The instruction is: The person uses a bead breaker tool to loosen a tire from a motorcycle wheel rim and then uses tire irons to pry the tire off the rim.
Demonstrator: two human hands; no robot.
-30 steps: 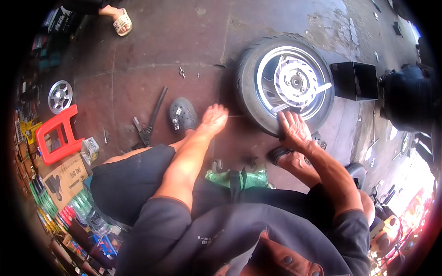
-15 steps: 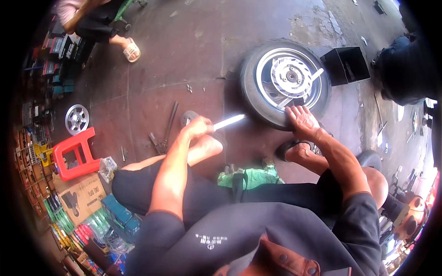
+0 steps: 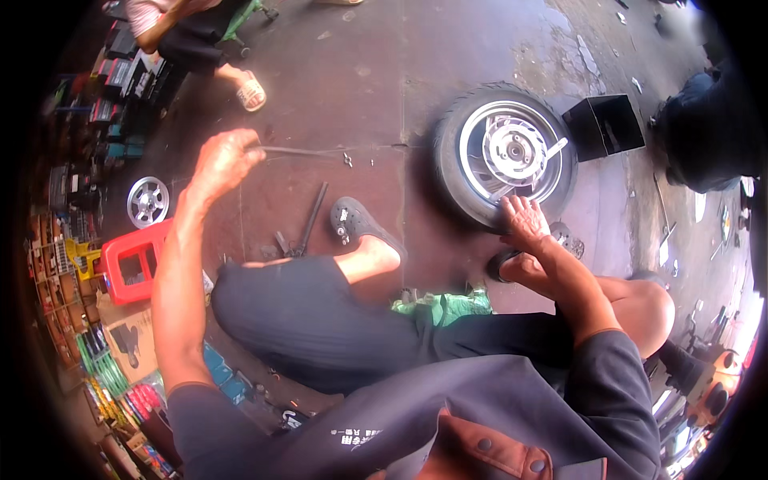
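Note:
A motorcycle wheel (image 3: 456, 168), with a black tire, silver rim and brake disc, lies flat on the floor ahead of me and to the right. On its near edge rests my right hand (image 3: 526, 224), fingers stretched out over the tire and rim. A shiny metal piece (image 3: 554, 150) sticks out over the far right of the rim. Away to the left, my left hand (image 3: 226, 164) is raised and closed around one end of a tire lever (image 3: 296, 150). The thin lever points right, apart from the wheel.
A black open box (image 3: 604, 128) stands right of the wheel. Another metal bar (image 3: 315, 216) lies near my left shoe. A red stool (image 3: 128, 268) and small silver wheel (image 3: 148, 202) are at left. Another person's sandaled foot (image 3: 251, 94) is at far left.
My left hand has swung left and away from the wheel, carrying the tire lever. My right hand stays on the tire. The left knee has shifted, and more of the left shoe shows.

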